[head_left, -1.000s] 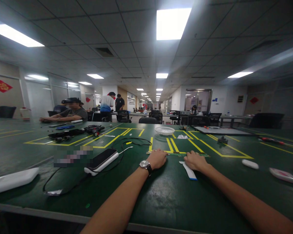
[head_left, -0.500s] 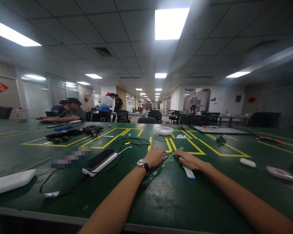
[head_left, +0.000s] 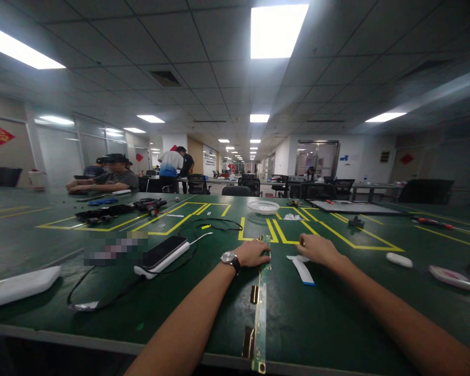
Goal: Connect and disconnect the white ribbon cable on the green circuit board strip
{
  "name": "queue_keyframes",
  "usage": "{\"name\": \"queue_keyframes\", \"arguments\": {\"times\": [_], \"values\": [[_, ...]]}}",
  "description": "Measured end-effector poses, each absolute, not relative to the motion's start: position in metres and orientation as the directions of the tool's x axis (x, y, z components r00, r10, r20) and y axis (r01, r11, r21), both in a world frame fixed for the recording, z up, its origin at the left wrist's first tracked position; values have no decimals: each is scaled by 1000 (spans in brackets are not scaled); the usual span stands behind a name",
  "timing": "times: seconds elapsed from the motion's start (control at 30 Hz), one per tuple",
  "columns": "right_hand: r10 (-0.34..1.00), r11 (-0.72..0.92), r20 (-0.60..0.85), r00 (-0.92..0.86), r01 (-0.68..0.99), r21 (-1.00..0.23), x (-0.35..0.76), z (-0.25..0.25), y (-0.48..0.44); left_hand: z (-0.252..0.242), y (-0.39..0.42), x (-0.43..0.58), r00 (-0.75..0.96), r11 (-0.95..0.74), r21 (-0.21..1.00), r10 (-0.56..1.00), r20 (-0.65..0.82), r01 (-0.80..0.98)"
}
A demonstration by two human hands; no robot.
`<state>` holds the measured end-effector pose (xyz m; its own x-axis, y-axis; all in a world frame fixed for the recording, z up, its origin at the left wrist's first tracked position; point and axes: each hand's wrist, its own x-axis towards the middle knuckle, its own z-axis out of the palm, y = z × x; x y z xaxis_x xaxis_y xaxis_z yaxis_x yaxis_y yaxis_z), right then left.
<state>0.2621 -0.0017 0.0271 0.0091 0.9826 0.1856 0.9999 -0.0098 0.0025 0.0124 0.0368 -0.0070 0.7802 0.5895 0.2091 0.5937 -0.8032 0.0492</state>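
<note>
A long narrow green circuit board strip (head_left: pixel 261 308) with gold connectors lies on the green table, running from near the front edge away from me. My left hand (head_left: pixel 254 253), a watch on its wrist, rests on the strip's far part with fingers curled over it. My right hand (head_left: pixel 315 248) hovers to the right, apart from the strip, fingers bent and holding nothing I can see. A white flat strip with a blue end (head_left: pixel 303 271) lies just below my right hand.
A phone on a white power bank (head_left: pixel 162 254) with black cables lies to the left. A white basket (head_left: pixel 263 207) stands further back. White objects (head_left: pixel 400 259) lie at the right, a white slab (head_left: pixel 19 286) at the left. People sit and stand at the far left.
The circuit strip has swung round from lying crosswise to pointing toward me. My right hand has let go of it and moved off to the right.
</note>
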Motion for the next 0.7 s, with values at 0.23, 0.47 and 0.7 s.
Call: {"name": "queue_keyframes", "arguments": {"times": [0.23,0.47,0.7], "values": [[964,219,162,-212,976,-23,251,10,-4,-11,45,14,782,-802,29,590,201,597],[869,479,268,-415,842,-250,234,0,-3,-8,39,15,793,-818,12,561,238,575],[890,439,281,-358,838,-323,215,4,-10,-9,39,15,784,-805,-11,575,234,594]]}}
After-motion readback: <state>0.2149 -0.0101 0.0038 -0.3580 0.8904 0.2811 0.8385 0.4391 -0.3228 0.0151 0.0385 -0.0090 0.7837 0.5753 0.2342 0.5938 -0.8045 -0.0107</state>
